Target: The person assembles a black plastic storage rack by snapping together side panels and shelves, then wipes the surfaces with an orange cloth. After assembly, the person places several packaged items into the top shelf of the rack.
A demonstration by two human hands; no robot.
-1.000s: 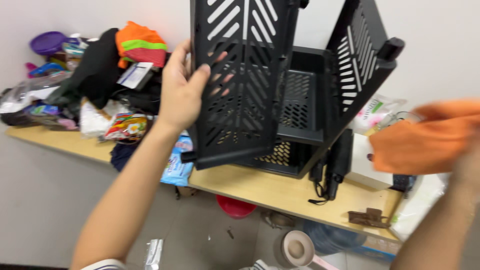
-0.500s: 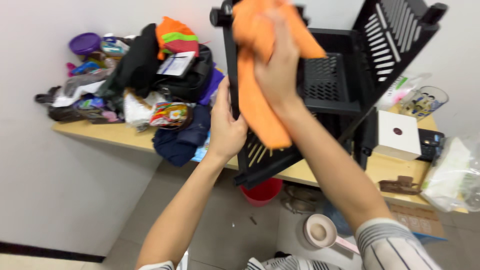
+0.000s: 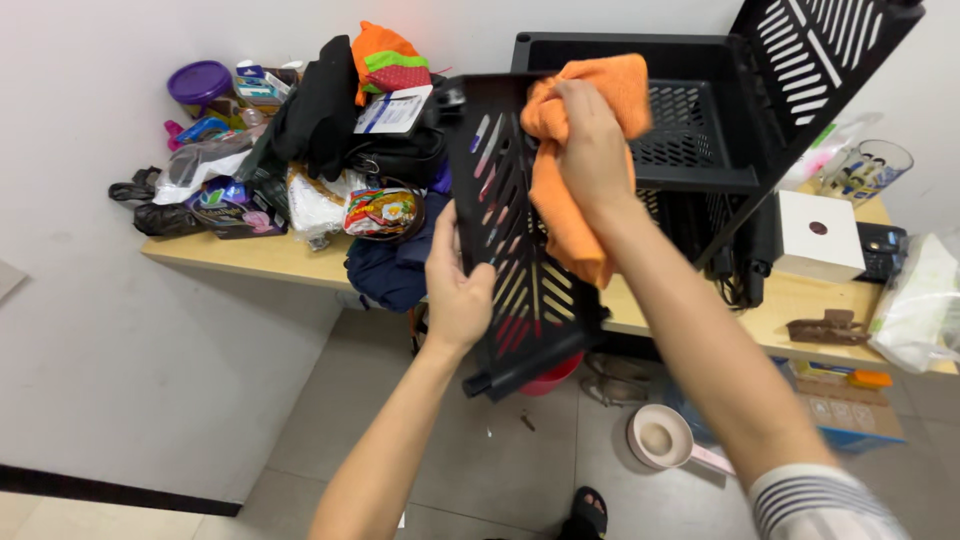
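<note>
My left hand (image 3: 457, 290) grips the near edge of a black slotted side panel (image 3: 512, 285) that swings out from a black plastic folding crate (image 3: 690, 110). My right hand (image 3: 592, 150) presses a crumpled orange cloth (image 3: 570, 160) against the upper part of that panel, and the cloth's tail hangs down over the slots. The crate stands on a light wooden shelf (image 3: 270, 258), its other slotted side (image 3: 820, 60) raised at the upper right.
Clothes, bags and packets (image 3: 320, 140) are heaped on the shelf's left, with a purple lidded tub (image 3: 199, 82). Right of the crate sit a white box (image 3: 818, 232), a glass (image 3: 870, 170) and a plastic bag (image 3: 915, 300). A red basin (image 3: 550, 372) and pink scoop (image 3: 665, 440) lie on the floor.
My right hand brought the orange cloth in from the right onto the panel and has moved it down the slots. The panel has tilted lower as my view shifted.
</note>
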